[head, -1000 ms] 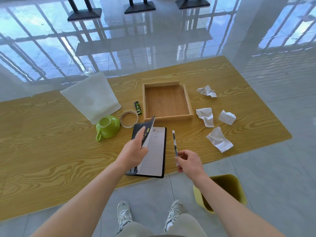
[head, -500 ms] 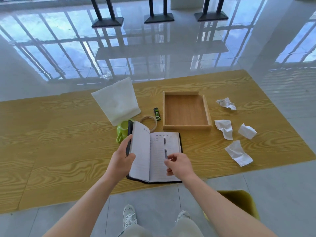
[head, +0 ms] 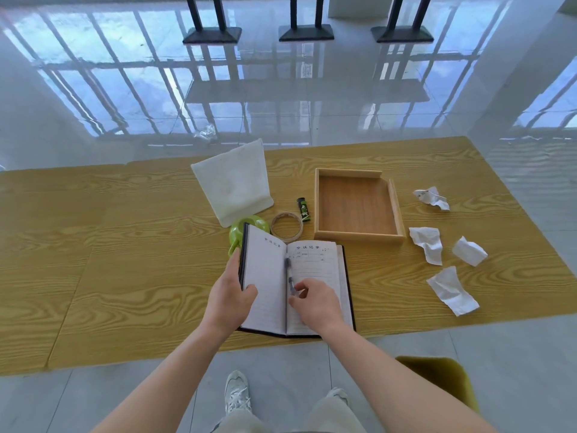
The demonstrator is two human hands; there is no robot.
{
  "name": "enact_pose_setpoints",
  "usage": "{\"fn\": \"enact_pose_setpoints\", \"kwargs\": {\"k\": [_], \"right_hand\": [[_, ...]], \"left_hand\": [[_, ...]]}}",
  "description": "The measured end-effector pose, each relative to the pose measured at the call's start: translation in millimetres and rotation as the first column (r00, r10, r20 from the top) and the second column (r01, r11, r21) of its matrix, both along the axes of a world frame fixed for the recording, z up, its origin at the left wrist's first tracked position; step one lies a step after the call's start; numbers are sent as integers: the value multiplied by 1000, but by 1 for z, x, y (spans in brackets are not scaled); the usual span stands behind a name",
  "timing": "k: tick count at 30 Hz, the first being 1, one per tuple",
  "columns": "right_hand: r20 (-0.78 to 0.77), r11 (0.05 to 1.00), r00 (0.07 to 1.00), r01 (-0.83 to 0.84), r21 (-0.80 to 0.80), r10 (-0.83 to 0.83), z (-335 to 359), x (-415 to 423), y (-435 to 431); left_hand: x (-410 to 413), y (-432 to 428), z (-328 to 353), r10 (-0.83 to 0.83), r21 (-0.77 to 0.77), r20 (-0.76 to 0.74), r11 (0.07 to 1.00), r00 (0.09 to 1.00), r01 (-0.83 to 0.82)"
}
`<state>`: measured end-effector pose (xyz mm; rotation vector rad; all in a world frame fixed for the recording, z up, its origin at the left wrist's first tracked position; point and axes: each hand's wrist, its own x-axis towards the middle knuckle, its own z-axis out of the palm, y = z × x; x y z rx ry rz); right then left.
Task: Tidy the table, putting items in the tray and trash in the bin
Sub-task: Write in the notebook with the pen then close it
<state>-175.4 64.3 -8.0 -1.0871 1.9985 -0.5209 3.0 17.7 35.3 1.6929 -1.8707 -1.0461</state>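
**Open notebook at the table's near edge, pen in its fold**

The notebook (head: 315, 276) is lying open at the near edge of the table (head: 125, 260), in front of the person. Its right half is resting flat and its left half is tilting up. The pen (head: 288, 270) is lying along the fold between the two lined pages. The right hand (head: 317, 304) is curling over the right page, and its thumb and forefinger are pinching the pen's lower end. The left hand (head: 229, 295) is gripping the left half, with the thumb on the page and the fingers behind the cover.

The raised cover is partly hiding a green cup (head: 242, 228). Just right of the cup, a tape roll (head: 286, 228) is lying flat, with a small black-and-green tube (head: 303, 209) beside it. A white pouch (head: 234, 189) is standing behind the cup. The wooden tray (head: 359, 237) is sitting just beyond the notebook's far right corner. Right of the tray, four crumpled papers (head: 427, 245) are lying scattered, apart from one another. The yellow-green bin (head: 443, 376) is standing on the floor below the table's near edge, partly behind the right forearm.
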Motion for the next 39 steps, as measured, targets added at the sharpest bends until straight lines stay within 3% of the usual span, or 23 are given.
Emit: {"fn": "enact_pose_setpoints", "kwargs": {"k": [9, 15, 20, 22, 26, 35, 39], "right_hand": [[-39, 994, 996, -83, -65, 80, 6, 0, 3], [-21, 977, 998, 46, -208, -52, 11, -23, 12], [-87, 961, 972, 197, -192, -216, 7, -58, 25], [-18, 948, 957, 284, -141, -289, 4, -69, 27], [298, 910, 872, 414, -25, -389, 0, -72, 30], [505, 843, 719, 537, 35, -479, -5, -81, 38], [621, 854, 647, 516, 73, -443, 2, -86, 33]], "left_hand": [[-6, -2, 7, 41, 25, -17, 999, 999, -40], [-15, 0, 13, 11, 42, -58, 999, 998, -9], [-33, 5, 19, -52, 36, -134, 998, 990, 57], [-42, 7, 19, -78, 15, -143, 997, 987, 81], [-62, 10, 15, -111, -52, -107, 993, 988, 106], [-125, 24, -7, -245, -79, 183, 962, 952, 262], [-147, 30, -19, -282, -72, 322, 945, 904, 320]]}}
